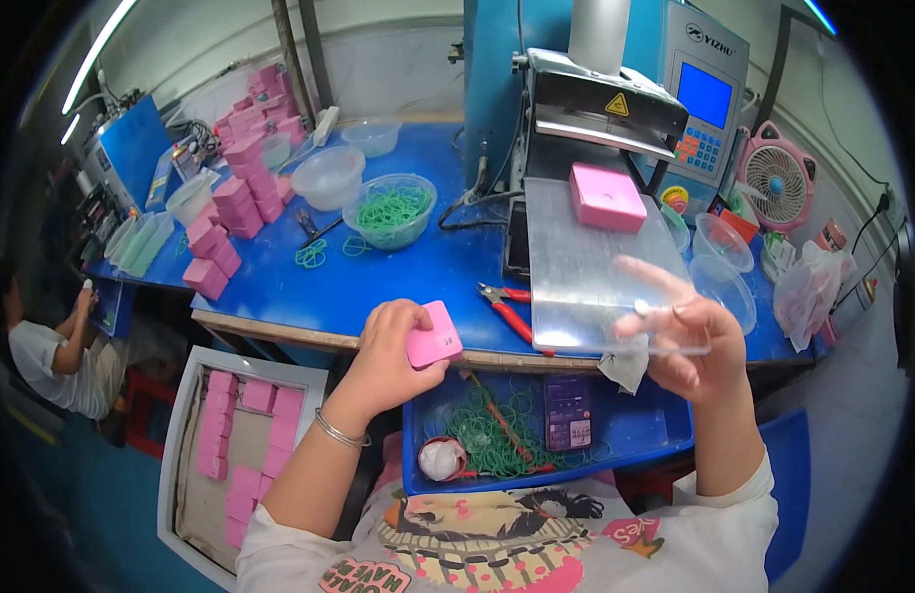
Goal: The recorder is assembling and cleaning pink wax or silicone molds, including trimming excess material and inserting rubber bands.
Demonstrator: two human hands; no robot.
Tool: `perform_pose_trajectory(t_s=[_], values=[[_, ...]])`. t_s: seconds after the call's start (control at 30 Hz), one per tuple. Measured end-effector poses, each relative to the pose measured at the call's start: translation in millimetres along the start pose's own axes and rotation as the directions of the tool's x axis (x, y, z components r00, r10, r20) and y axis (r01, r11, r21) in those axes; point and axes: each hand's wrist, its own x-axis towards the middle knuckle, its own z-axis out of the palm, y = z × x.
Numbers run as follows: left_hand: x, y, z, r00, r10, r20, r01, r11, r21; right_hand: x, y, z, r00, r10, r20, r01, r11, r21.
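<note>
My left hand (386,356) is closed around a small pink block (435,336) with rounded corners, above the front edge of the blue table. My right hand (690,336) is at the front right corner of a clear plate (566,287), its fingers spread and slightly blurred. A tiny white spot (641,307) shows by its fingers; I cannot make out what it is. Farther back on the plate sits a larger pink block (608,198), under the head of a press machine (606,104). Red-handled cutters (512,314) lie left of the plate.
Stacked pink blocks (237,206) and a bowl of green rings (393,212) stand on the table's left. Below its edge, a blue tray (635,435) holds green loops and a dark box. A framed tray (314,381) carries more blocks. Another person (57,346) sits far left.
</note>
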Motion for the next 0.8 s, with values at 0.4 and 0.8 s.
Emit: perform_pose_trajectory(t_s=[0.4,0.8], values=[[-1,-2,2,1.0,-0.011,0.01,0.011,1.0,0.021,55,-19,-45,0.813,-0.488,-0.318,0.227,0.768,-0.6],[-85,42,5,0.843,0.53,-0.093,-0.449,0.788,0.422,59,-54,-93,0.834,-0.471,-0.289,0.193,0.738,-0.646]])
